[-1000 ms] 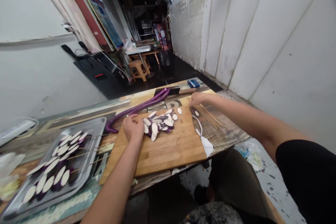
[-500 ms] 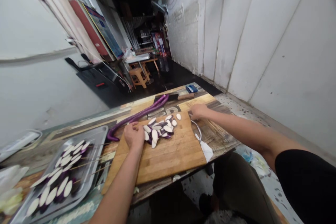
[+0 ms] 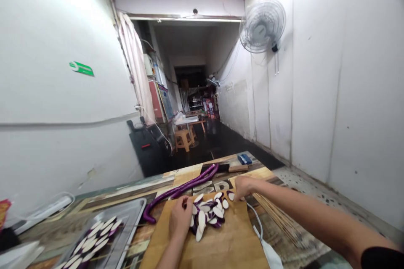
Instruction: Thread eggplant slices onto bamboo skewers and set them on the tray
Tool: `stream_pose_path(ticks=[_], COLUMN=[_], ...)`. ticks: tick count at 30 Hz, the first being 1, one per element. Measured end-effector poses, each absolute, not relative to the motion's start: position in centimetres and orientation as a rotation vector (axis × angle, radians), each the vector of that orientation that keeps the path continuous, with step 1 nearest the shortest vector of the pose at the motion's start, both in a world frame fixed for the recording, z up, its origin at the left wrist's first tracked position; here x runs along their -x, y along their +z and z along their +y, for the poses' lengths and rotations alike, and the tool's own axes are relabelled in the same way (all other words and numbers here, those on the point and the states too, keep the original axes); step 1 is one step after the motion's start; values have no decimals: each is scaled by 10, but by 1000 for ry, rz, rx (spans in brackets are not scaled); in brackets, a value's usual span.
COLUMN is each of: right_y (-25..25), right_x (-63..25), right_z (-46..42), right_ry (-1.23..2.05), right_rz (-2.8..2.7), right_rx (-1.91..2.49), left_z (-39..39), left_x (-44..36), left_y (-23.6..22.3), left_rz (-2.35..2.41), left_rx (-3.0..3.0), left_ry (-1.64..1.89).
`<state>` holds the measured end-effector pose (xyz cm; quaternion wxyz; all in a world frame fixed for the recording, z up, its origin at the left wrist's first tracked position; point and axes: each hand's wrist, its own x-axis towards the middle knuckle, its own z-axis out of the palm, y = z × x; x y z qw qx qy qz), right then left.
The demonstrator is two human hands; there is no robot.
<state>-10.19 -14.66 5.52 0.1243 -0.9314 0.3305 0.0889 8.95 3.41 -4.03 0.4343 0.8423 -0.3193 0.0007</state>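
Note:
A pile of sliced eggplant pieces [image 3: 208, 213], white with purple skin, lies on a wooden cutting board [image 3: 227, 248]. My left hand [image 3: 180, 217] rests on the board at the pile's left edge, fingers curled against the slices. My right hand [image 3: 242, 186] is at the board's far right corner, fingers pinched near a slice and the end of a bundle of bamboo skewers [image 3: 277, 218]. What it holds is hidden. Long whole purple eggplants [image 3: 186, 187] lie behind the board.
A metal tray [image 3: 126, 222] with skewered eggplant slices [image 3: 94, 237] sits left of the board. A white face mask [image 3: 268, 252] lies at the board's right edge. A knife handle [image 3: 238, 168] and blue box [image 3: 244, 159] lie at the table's far end. A wall fan [image 3: 261, 25] hangs above.
The camera has tilted up, showing the corridor and fan. My right hand moved slightly left toward the slices at the board's corner. My left hand stays by the pile.

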Motion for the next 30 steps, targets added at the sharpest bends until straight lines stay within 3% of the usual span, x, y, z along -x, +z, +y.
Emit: stream_pose_path(ticks=[4, 12, 18, 22, 30], right_y=[56, 68, 85, 93, 70], right_x=[88, 88, 123, 143, 222], right_z=[-124, -115, -132, -129, -116], right_ry=[366, 241, 28, -156, -456], right_rz=[830, 593, 389, 274, 389], right_rx=[2664, 2495, 1989, 1385, 1088], left_z=[34, 32, 32, 31, 33], left_x=[-87, -88, -88, -92, -100], left_y=[-40, -38, -38, -40, -41], left_rz=[-819, -752, -672, -593, -627], left_rx=[-2095, -2122, -2206, -2206, -2255], left_ry=[16, -20, 15, 40, 127])
